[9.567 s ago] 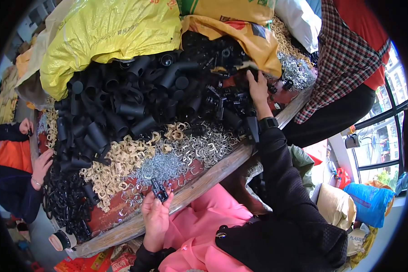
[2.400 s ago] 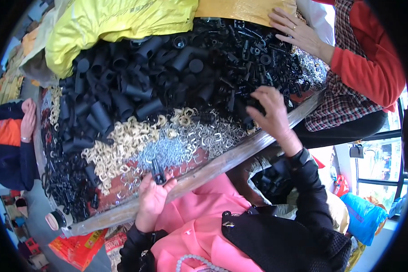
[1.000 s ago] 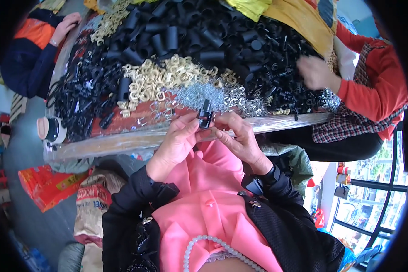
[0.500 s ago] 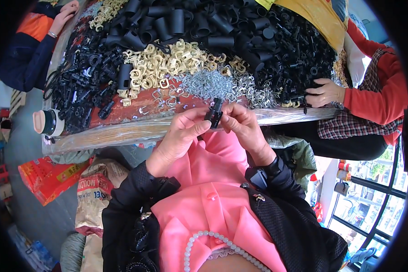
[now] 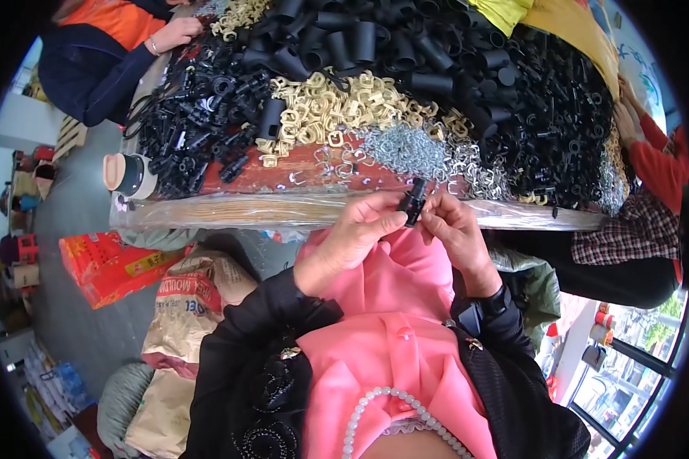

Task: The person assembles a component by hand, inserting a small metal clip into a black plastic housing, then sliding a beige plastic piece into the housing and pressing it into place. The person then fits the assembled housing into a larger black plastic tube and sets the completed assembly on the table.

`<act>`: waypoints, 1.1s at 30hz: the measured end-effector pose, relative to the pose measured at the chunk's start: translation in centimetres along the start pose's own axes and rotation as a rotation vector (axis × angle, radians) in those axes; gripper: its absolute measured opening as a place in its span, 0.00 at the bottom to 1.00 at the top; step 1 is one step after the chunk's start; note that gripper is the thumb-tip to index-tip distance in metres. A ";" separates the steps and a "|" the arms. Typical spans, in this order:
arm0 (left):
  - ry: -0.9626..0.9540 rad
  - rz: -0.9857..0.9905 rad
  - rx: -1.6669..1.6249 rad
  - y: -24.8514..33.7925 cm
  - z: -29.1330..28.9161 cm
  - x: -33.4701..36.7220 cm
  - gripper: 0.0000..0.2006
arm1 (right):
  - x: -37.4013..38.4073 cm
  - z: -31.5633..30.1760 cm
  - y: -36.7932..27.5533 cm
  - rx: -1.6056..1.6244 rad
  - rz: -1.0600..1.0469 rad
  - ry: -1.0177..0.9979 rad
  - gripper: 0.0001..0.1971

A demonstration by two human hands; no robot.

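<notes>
Just over the table's near edge, my left hand [image 5: 365,228] grips a small black plastic fitting [image 5: 414,202] between thumb and fingers. My right hand [image 5: 448,222] is closed in a pinch at the fitting's right side; whether a small part sits between its fingertips is hidden. Beyond my hands lie a pile of silver metal clips [image 5: 407,151] and a heap of cream-coloured square rings [image 5: 343,107]. Small black fittings [image 5: 199,126] are piled at the left, and larger black tubes [image 5: 364,42] at the back.
A cup-like container [image 5: 135,176] stands at the table's left corner. One co-worker's hand [image 5: 177,34] is at the far left, another's hands [image 5: 625,122] at the far right. A printed paper sack [image 5: 195,306] and a red bag [image 5: 119,264] stand on the floor at left.
The whole view has shifted, so the table and my hands appear further right. My hands still hold the black fitting. The right co-worker's hand has moved away from the black parts toward the far edge.
</notes>
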State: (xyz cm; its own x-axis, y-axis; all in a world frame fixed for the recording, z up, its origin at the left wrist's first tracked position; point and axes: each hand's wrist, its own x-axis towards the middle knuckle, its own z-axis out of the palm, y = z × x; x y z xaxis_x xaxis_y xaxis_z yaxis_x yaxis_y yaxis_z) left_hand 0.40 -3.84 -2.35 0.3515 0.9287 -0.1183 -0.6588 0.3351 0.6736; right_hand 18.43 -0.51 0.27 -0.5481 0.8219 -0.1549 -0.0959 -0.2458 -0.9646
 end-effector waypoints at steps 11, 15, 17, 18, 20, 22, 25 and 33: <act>-0.053 0.006 -0.115 2.4 0.4 -1.4 0.15 | 0.0 2.3 -1.2 -0.033 -0.129 0.139 0.06; -0.040 -0.056 -0.168 2.2 0.4 -1.8 0.15 | 0.2 2.6 -1.4 -0.244 -0.313 0.147 0.05; -0.029 -0.069 -0.182 2.3 0.4 -1.8 0.15 | 0.3 2.6 -1.5 -0.338 -0.382 0.150 0.05; -0.022 -0.083 -0.194 2.4 0.5 -1.8 0.15 | 0.4 2.7 -1.5 -0.358 -0.396 0.157 0.04; -0.014 -0.102 -0.206 2.5 0.6 -1.8 0.15 | 0.4 2.8 -1.5 -0.398 -0.427 0.173 0.03; 0.004 -0.113 -0.223 2.6 0.8 -1.7 0.15 | 0.4 2.7 -1.5 -0.427 -0.439 0.177 0.02; 0.020 -0.129 -0.218 2.6 0.9 -1.6 0.14 | 0.3 2.6 -1.5 -0.487 -0.472 0.188 0.02; 0.050 -0.166 -0.160 2.2 1.7 -1.8 0.14 | -0.7 3.2 -2.5 -0.832 -0.641 0.214 0.06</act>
State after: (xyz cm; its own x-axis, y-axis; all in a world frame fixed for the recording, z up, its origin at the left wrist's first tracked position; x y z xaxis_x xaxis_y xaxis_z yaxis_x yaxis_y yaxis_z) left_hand -0.55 -5.09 0.60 0.4326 0.8643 -0.2564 -0.6936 0.5008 0.5178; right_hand 16.41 -2.10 3.47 -0.4320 0.7663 0.4757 0.3266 0.6245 -0.7095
